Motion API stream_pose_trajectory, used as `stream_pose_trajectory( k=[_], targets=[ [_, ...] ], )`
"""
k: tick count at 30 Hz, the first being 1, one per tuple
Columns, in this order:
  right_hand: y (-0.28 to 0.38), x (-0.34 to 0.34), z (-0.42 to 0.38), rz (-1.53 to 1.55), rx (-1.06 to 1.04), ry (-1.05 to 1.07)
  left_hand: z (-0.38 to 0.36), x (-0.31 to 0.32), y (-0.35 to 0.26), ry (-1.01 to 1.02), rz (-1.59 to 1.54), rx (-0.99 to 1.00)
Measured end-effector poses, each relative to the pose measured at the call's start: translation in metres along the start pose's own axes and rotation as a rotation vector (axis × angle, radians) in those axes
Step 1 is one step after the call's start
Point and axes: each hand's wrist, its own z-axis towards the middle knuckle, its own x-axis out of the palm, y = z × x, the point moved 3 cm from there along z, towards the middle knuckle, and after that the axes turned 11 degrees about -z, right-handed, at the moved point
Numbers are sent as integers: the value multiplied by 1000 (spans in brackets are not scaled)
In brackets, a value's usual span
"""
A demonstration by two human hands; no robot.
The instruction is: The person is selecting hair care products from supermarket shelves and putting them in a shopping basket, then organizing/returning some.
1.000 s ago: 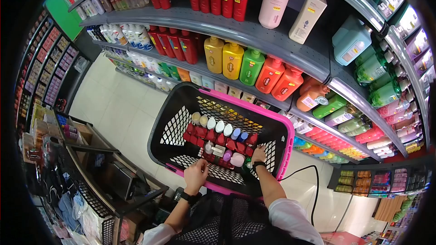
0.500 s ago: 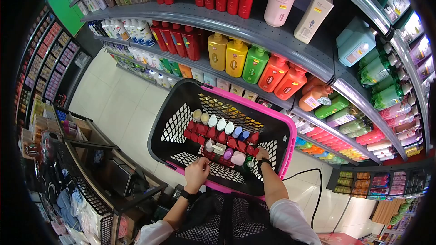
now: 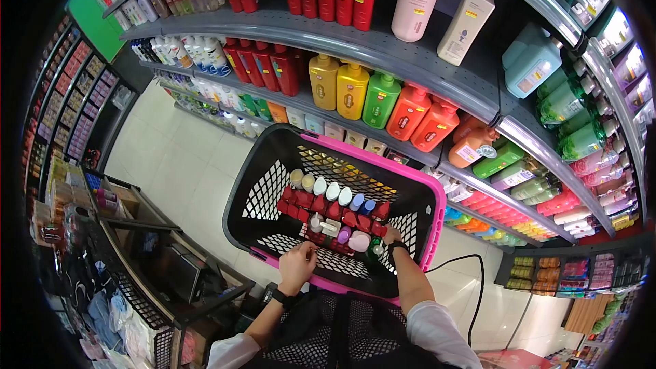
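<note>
Reading the clock face from the middle of the black-and-pink basket point(image 3: 437, 222), reaches in at four o'clock with the right hand point(image 3: 391, 235), down among the red containers point(image 3: 319, 202) at that end of the cluster, just beside a green bottle point(image 3: 375, 250). Cannot tell whether pinching a container there or merely touching one, with the fingertips partly hidden. Holds the left hand point(image 3: 296, 264) at seven o'clock, over the near rim, with fingers curled toward the thumb; cannot tell whether pressed together at the tips. Wears a dark band on each wrist. Has the red containers packed across the basket's middle, with cream caps point(image 3: 296, 178) at ten o'clock, white caps point(image 3: 333, 191) at twelve, blue caps point(image 3: 370, 206) near two and a pink item point(image 3: 359, 240) at five. Faces shelving point(image 3: 307, 31) beyond the far rim, with yellow bottles point(image 3: 350, 92) at twelve and orange pump bottles point(image 3: 408, 115) at one.
</note>
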Motion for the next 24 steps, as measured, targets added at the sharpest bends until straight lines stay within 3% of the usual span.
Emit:
stream_pose_trajectory(
  k=[6, 8, 15, 17, 18, 20, 22, 23, 24],
  targets=[
    [-2, -1, 2, 106, -16, -11, 1, 1, 2, 14, 37, 16],
    [-3, -2, 0, 131, 96, 19, 0, 2, 3, 12, 23, 10],
    [-5, -1, 1, 168, 119, 20, 1, 3, 4, 12, 20, 13],
    [-17, 7, 14, 256, 144, -78, 0, 3, 4, 12, 20, 9],
    [-27, 19, 29, 154, 69, -165, 0, 3, 4, 18, 23, 10],
    [-47, 43, 77, -64, -90, -7, 1, 4, 5, 33, 35, 14],
    [-41, 21, 54, 722, 360, 134, 0, 4, 5, 45, 49, 14],
    [-32, 3, 33, 979, 392, 135, 0, 4, 5, 46, 50, -5],
    [-25, -10, 22, 984, 396, 132, 1, 4, 5, 44, 50, -24]
  ],
)
